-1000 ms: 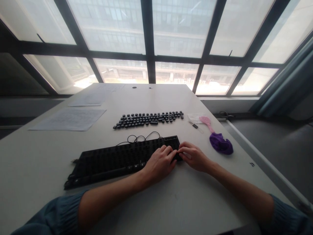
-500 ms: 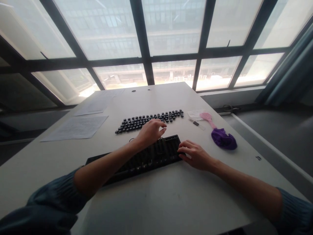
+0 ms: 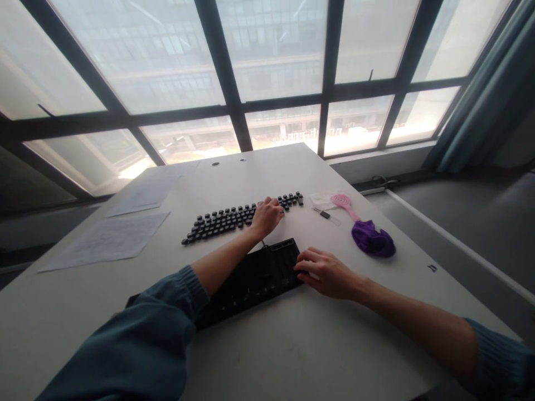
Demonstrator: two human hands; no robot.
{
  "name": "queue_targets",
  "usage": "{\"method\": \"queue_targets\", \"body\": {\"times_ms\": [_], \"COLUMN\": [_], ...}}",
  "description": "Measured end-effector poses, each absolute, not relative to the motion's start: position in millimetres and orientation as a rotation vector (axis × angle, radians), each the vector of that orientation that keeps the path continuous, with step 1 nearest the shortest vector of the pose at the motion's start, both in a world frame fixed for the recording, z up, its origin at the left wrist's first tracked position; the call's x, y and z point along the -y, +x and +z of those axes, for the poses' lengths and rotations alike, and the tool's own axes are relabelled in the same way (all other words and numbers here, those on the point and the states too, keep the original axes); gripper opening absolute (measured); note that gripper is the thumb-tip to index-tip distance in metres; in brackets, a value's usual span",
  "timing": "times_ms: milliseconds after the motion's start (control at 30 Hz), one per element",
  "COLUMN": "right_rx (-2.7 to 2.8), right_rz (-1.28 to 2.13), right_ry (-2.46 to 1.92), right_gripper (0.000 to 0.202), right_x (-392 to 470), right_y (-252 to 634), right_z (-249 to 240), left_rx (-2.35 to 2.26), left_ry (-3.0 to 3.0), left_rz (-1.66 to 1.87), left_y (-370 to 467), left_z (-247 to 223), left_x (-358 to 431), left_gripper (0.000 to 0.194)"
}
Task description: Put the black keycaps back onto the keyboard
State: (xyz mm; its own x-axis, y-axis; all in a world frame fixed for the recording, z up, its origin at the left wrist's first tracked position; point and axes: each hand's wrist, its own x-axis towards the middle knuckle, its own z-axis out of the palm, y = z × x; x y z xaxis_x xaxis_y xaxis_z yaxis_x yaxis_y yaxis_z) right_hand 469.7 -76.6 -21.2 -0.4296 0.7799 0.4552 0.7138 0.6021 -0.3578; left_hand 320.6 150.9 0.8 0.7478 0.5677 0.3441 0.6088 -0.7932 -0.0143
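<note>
One keyboard, one pink brush and one purple cloth are seen on the white bench, beside keycaps too numerous to be counted. The left hand is bent over the keycaps, its grip hidden. The right hand is curled at the keyboard's right end, grip slightly parted. Framed windows are faced.

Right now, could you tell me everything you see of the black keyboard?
The keyboard is long, black and plastic-looking, with an outlined rectangular panel at its far right corner. It lies slanted on the table; a cable meets its far edge. The left arm crosses above, hiding much of its left part. The right hand has its fingers at the right end. The key area is too dark to read.
</note>
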Motion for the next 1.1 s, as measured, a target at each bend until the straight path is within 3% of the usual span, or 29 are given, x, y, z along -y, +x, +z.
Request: {"method": "queue_targets", "body": {"times_ms": [400, 633, 867, 1100], "right_rx": [2.251, 2.235, 2.211, 2.203], "right_rz": [0.151, 0.170, 0.182, 0.208], "right_ry": [-1.175, -1.172, -1.157, -1.170], "right_gripper": [0.012, 0.011, 0.012, 0.013], "right_x": [78, 78, 78, 79], "right_y": [471, 470, 469, 470], "right_z": [-19, -21, -21, -22], "left_rx": [0.993, 1.166, 1.372, 1.456], "left_ry": [-2.830, -3.088, -3.332, -3.367], "left_rz": [-0.643, -1.039, -0.915, -0.976], "left_y": [325, 283, 246, 250], "left_z": [-3, 22, 19, 6], "left_x": [-142, -87, -9, 4], "left_gripper": [0.016, 0.011, 0.008, 0.004]}}
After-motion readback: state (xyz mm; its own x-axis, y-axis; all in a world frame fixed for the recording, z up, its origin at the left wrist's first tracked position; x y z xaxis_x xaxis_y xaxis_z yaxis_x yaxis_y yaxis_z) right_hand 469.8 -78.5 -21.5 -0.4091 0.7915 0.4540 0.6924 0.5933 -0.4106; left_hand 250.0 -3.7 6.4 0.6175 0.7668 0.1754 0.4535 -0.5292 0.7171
